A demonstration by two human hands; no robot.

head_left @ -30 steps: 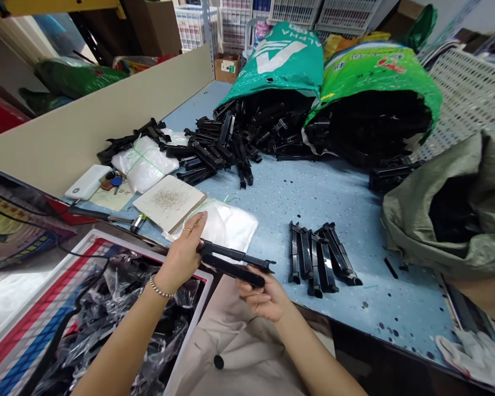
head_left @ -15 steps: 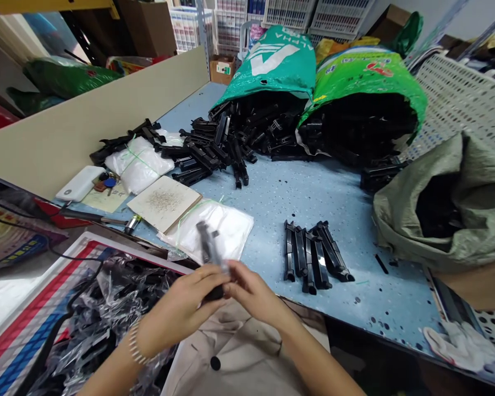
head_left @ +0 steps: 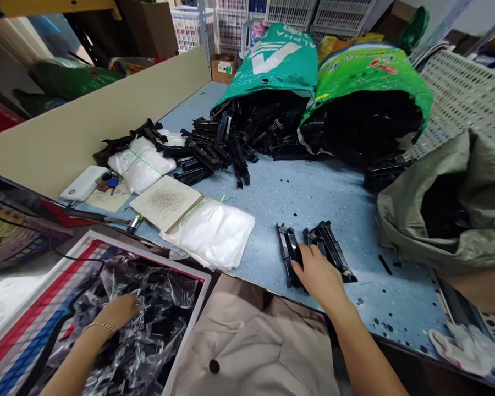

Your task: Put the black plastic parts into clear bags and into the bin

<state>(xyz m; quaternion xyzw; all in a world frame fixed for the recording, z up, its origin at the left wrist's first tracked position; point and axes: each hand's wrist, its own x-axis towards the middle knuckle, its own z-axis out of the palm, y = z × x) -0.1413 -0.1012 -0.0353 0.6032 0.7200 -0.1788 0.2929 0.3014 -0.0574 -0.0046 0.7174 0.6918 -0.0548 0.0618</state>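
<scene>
My right hand (head_left: 320, 273) is at the table's front edge, its thumb and fingers closed around a black plastic part (head_left: 297, 254) in a small row. Another dark part (head_left: 285, 253) lies just left of it, and more long black parts (head_left: 334, 250) lie to its right. Over the crate (head_left: 86, 237) at lower left, my left hand (head_left: 121, 311) is smeared by motion. Its fingers are not clear, and beneath it are black parts in clear plastic bags (head_left: 157, 330). A stack of clear plastic bags (head_left: 218, 231), tied with green string, lies between the hands.
A teal sack (head_left: 276, 60) and a green sack (head_left: 375, 77) spill black parts (head_left: 206, 148) at the back. The grey-green sack (head_left: 400, 231) stands open at right, with a white glove (head_left: 470, 346) below. A stained board (head_left: 165, 201) and white box (head_left: 84, 183) lie left.
My hands have parted from the blurred dark piece they held together. The left has swung down over the crate; the right has moved to the row of parts on the table.
</scene>
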